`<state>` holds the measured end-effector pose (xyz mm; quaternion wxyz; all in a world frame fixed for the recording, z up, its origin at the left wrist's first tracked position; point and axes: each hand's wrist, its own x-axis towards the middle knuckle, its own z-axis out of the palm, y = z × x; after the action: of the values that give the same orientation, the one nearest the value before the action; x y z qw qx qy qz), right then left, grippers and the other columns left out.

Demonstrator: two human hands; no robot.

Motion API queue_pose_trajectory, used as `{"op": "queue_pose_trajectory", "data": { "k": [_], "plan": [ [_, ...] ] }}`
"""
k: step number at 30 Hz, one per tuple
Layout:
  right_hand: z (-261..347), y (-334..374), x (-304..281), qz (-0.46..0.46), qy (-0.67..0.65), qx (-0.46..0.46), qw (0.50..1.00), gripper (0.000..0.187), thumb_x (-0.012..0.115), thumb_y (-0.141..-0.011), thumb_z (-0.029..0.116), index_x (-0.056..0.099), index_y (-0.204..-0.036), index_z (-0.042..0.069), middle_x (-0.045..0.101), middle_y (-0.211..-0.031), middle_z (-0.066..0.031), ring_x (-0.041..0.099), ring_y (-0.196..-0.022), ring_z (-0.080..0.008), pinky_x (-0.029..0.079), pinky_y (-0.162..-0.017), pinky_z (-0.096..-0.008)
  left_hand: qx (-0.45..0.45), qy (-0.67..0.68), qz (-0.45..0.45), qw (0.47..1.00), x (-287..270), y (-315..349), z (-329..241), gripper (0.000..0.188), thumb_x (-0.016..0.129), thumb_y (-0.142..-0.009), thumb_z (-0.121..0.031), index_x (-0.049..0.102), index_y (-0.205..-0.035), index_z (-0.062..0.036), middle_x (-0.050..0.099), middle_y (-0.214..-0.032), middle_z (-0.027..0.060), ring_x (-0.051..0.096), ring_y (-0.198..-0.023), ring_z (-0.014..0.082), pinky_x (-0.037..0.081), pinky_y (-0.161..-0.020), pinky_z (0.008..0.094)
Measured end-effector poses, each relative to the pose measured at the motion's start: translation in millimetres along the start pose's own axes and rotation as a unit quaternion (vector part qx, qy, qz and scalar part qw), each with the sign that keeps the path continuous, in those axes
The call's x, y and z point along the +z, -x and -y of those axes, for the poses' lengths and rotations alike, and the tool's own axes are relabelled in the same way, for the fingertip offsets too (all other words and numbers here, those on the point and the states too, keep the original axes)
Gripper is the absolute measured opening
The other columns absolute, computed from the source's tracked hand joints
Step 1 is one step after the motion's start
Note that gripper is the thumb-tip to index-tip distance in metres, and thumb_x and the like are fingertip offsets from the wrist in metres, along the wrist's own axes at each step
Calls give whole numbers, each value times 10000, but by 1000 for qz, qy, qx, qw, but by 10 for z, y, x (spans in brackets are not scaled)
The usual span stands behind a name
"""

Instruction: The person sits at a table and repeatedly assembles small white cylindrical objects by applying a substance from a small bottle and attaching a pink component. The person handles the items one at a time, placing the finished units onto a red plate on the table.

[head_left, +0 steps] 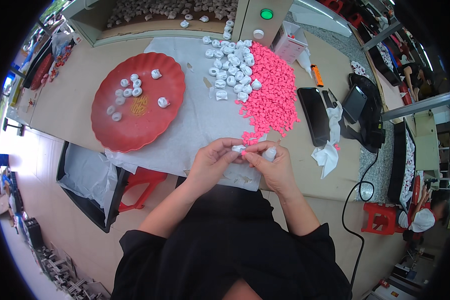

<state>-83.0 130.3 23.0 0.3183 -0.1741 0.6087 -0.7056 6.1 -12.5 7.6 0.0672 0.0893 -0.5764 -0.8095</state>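
At the table's near edge, my left hand (211, 165) pinches a small rounded white piece (238, 148) between thumb and fingers. My right hand (276, 169) meets it fingertip to fingertip, holding a tiny pink piece (243, 153) against the white one. Tucked within the same right hand is a small white squeeze bottle (270, 153), its tip pointing away to the upper right. Just beyond my fingers spreads a large pile of pink pieces (272, 92). Several white pieces with dark markings (231, 65) lie along that pile's left side.
A red scalloped plate (155, 117) at left carries several white pieces. White paper (185, 130) covers the table's middle. On the right lie a black phone (313, 115), an orange lighter (316, 75) and crumpled tissue (327, 159). A wooden box (165, 34) stands behind; a black cable (355, 220) hangs right.
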Motion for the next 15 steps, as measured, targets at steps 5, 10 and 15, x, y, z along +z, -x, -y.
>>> {"op": "queue_pose_trajectory", "data": {
  "k": [5,10,15],
  "plan": [
    [3,-15,32,-6,-6,6,1000,148,659,-766,9,580,-890,-8,606,-770,-55,553,-657,-76,443,-584,-191,2,-7,4,1000,1,6,-11,235,465,-882,8,514,-1111,23,608,-912,77,591,-860,126,475,-791,254],
    [-9,-28,22,-11,4,15,1000,165,671,-761,30,581,-894,-8,609,-779,-54,555,-663,-74,442,-584,-192,2,-20,4,1000,-11,9,-9,229,470,-879,8,519,-1102,23,608,-897,69,583,-836,115,470,-771,246],
    [39,-25,12,4,36,15,999,184,676,-762,45,594,-913,-22,616,-795,-61,558,-676,-74,442,-588,-191,-8,-39,-7,999,-29,17,14,218,480,-870,7,543,-1079,23,604,-865,47,557,-780,95,455,-728,229]
  ]
}}
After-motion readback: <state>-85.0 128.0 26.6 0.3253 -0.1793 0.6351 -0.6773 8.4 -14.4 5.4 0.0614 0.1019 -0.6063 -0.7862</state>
